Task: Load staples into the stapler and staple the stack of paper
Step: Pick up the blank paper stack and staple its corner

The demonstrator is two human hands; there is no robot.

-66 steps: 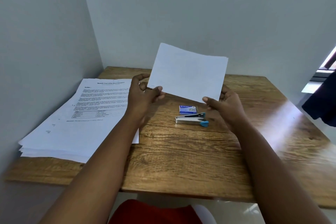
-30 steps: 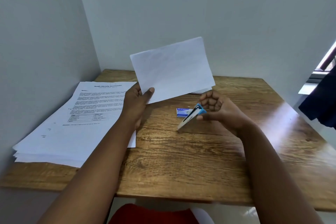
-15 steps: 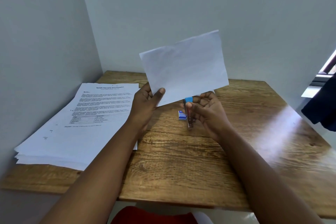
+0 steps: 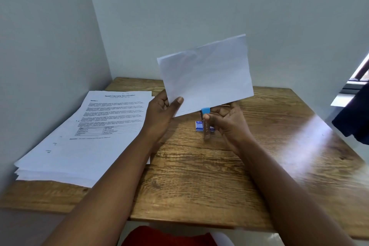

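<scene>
Two bare hands work above one wooden table (image 4: 199, 175). The left hand (image 4: 159, 118) pinches the lower left corner of a thin set of sheets (image 4: 205, 74), thumb on the near face and fingers behind; the set is held up off the table, tilted, its blank side toward the camera. How many sheets are in it cannot be told. The right hand (image 4: 229, 122) is closed around one stapler (image 4: 205, 124), which stands nearly upright, its blue end on top just under the lower edge of the sheets and its metal end pointing down. One small blue staple box (image 4: 199, 126) lies on the table right behind the stapler. One thick pile (image 4: 83, 136) of printed paper rests on the table's left side, well apart from the stapler
</scene>
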